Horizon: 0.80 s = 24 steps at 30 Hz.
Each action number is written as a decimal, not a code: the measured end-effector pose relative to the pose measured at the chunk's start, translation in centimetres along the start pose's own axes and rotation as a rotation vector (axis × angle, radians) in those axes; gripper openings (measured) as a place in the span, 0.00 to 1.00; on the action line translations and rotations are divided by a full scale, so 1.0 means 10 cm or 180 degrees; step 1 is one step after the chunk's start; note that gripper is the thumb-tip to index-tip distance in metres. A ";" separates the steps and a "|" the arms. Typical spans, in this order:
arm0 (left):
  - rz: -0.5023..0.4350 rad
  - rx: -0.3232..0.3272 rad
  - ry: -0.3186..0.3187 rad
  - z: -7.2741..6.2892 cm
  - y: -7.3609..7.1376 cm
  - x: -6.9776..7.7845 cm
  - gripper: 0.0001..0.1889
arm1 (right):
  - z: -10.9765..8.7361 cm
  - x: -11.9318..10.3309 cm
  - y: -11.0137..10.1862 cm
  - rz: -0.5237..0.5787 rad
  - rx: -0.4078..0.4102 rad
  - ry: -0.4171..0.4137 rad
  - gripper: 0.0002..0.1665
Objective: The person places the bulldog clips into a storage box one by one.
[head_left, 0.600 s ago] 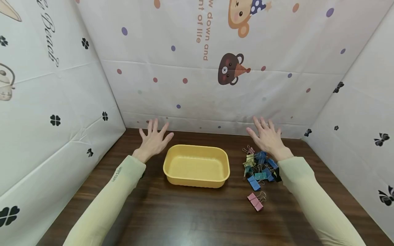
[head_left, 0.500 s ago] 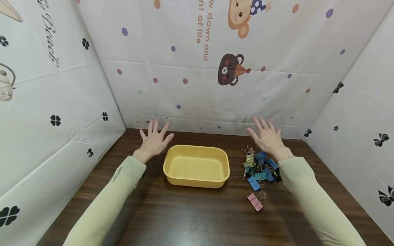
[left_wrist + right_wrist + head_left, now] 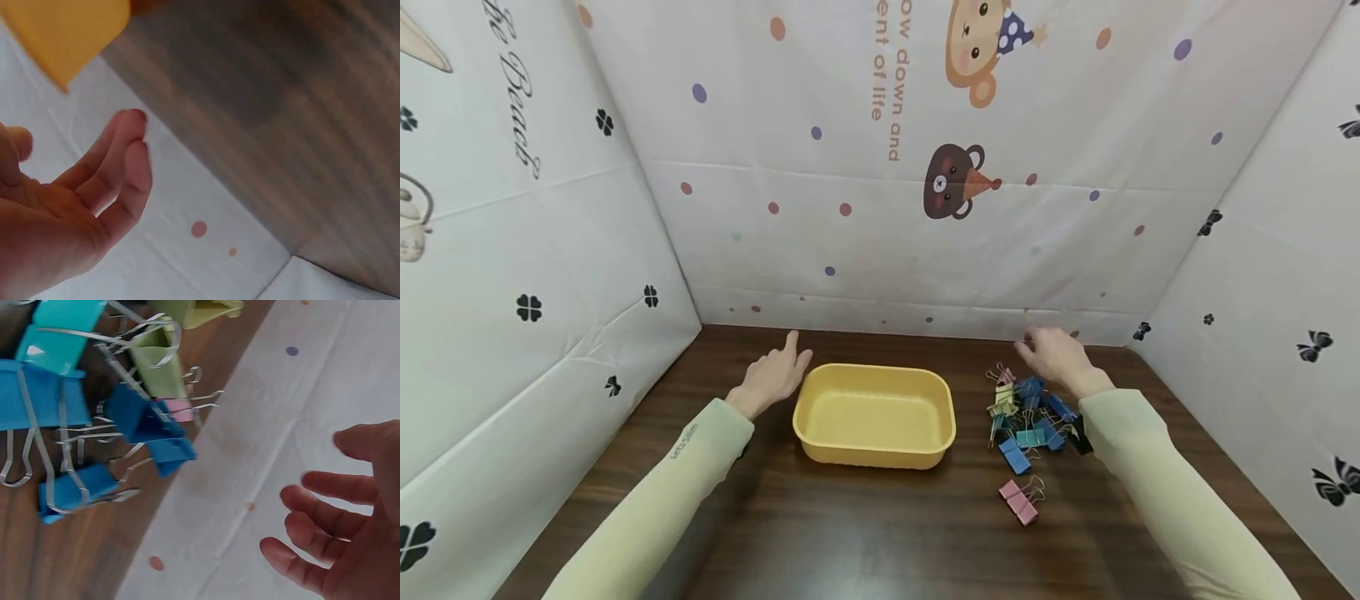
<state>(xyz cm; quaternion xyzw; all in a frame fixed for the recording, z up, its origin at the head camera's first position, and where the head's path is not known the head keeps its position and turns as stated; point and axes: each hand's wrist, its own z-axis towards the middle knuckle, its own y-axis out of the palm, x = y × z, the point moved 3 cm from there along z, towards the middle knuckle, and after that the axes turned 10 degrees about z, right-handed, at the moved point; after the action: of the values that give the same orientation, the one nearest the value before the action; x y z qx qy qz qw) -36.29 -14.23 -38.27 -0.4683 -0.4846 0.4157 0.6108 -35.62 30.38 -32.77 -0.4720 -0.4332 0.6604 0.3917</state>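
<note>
My left hand (image 3: 771, 378) hovers just off the left back corner of a yellow plastic tray (image 3: 872, 456), holding nothing. Its index finger points forward while the others bend loosely, as the left wrist view shows. Behind a heap of binder clips (image 3: 1031, 437), my right hand (image 3: 1058, 357) hangs with relaxed, half-bent fingers, also with nothing in it. Blue, teal, yellow-green and pink clips lie jumbled in the heap, and the right sleeve partly covers a black one. A single pink binder clip (image 3: 1018, 502) lies apart, nearer the front.
The dark wood table (image 3: 850, 533) carries the tray at its middle and the clips to the tray's right. White printed cloth walls (image 3: 865, 250) rise along the back and both sides, close beyond the fingertips.
Both hands had their fingers spread wide and reaching forward; now the fingers have drawn in and bent, the left index staying extended. The head view has tilted slightly. Tray and clips stay put.
</note>
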 end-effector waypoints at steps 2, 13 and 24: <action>-0.0012 -0.0047 -0.0033 -0.03 0.05 0.00 0.30 | -0.01 0.03 0.05 0.0127 -0.0158 0.0089 0.17; -0.0228 0.0041 0.0151 -0.12 0.22 0.01 0.17 | -0.03 0.18 0.26 0.0413 -0.0972 0.0819 0.21; -0.0219 0.0229 0.0359 -0.10 0.18 0.14 0.11 | -0.02 0.24 0.38 0.0636 -0.1026 0.0818 0.27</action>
<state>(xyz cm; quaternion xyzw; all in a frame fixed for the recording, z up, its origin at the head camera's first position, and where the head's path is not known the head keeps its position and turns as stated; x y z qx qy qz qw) -35.14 -12.69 -39.81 -0.4517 -0.4499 0.3847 0.6675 -36.43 31.47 -37.08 -0.6494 -0.4307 0.5525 0.2958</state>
